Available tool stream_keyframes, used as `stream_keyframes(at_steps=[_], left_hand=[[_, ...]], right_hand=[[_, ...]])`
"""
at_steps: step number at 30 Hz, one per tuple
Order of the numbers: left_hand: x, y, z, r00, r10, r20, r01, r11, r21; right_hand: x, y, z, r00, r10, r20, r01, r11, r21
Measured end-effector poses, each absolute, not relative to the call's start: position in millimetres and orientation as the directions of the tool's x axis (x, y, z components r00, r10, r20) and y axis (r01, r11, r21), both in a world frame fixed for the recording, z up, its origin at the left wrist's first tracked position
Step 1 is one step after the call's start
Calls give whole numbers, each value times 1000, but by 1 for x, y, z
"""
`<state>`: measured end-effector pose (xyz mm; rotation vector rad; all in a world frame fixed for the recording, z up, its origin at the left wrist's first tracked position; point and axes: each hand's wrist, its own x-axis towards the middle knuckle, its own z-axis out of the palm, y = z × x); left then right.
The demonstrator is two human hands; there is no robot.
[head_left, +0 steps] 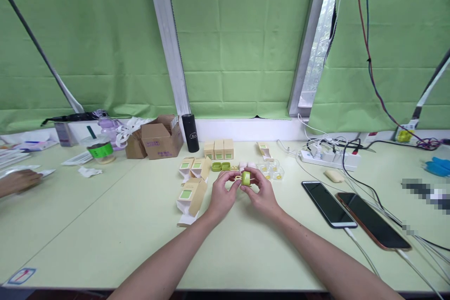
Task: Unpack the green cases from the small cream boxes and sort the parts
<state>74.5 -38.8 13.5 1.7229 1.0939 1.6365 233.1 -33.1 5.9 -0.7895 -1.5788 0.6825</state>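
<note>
Above the table in front of me, both hands meet at a small shiny green case (246, 178). My right hand (260, 192) is closed around its right side. The fingers of my left hand (223, 194) pinch a thin cream loop (238, 178) at the case's left side; whether the loop is joined to the case I cannot tell. Just beyond my hands lie open green cases (221, 166) and clear round containers (272, 168) with yellow bits inside. Opened cream cartons (191, 197) with green windows lie to the left of my left hand.
Closed cream cartons (219, 149) stand at the back beside a black bottle (190, 132) and a cardboard box (161, 138). Two phones (328, 204) with cables lie at right, near a power strip (330, 159). Another person's hand (21, 181) rests at far left.
</note>
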Motion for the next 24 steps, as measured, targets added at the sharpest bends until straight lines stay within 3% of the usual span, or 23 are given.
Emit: stream_keyframes(at_steps=[18,24], left_hand=[[73,-36,13,-113,902,416,175,-394,902],[75,-38,14,-98,915,391,96,-383,919]], right_hand=[[238,-28,-9,-169,749,641,114,661,-742],[236,-31,-2,-165,753,637,72,654,-753]])
